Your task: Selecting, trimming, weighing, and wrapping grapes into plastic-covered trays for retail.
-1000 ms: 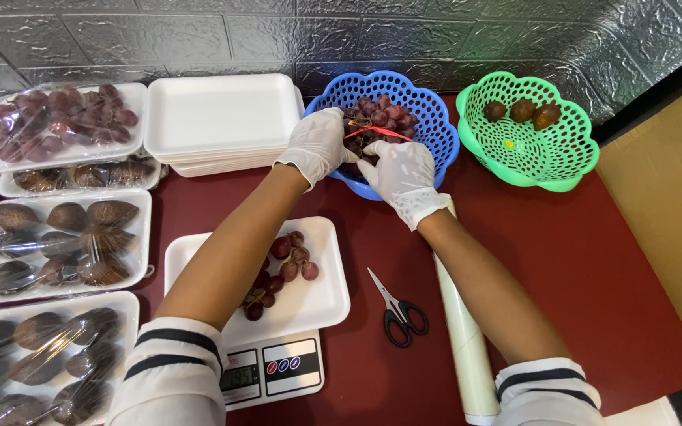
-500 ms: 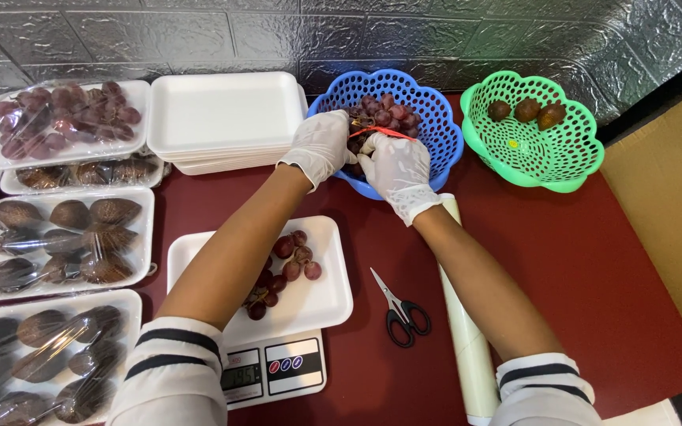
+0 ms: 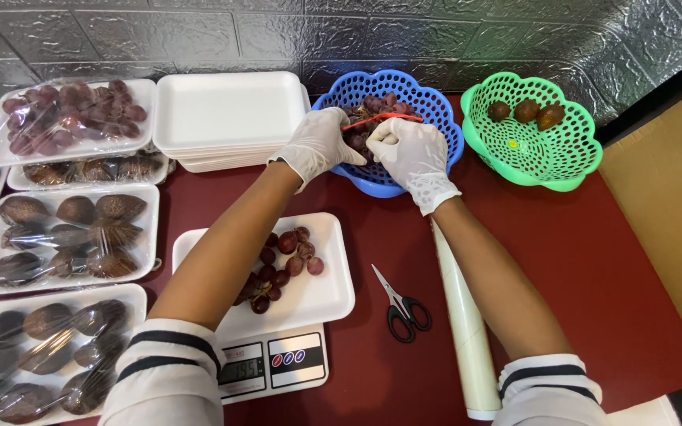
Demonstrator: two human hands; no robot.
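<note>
Dark red desk [image 3: 593, 260] carrying wrapped fruit trays [image 3: 69, 233], foam tray stack [image 3: 226, 118], scale [image 3: 274, 367], scissors [image 3: 400, 304], film roll [image 3: 471, 339], two baskets [image 3: 526, 130].

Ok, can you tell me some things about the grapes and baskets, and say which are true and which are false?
1. Both gloved hands, the left hand and the right hand, are in the blue basket. True.
2. The green basket is full of grapes. False: it holds three brown fruits.
3. Some grapes lie on a white tray on the scale. True.
4. The right hand holds the scissors. False: they lie on the red table.
</note>
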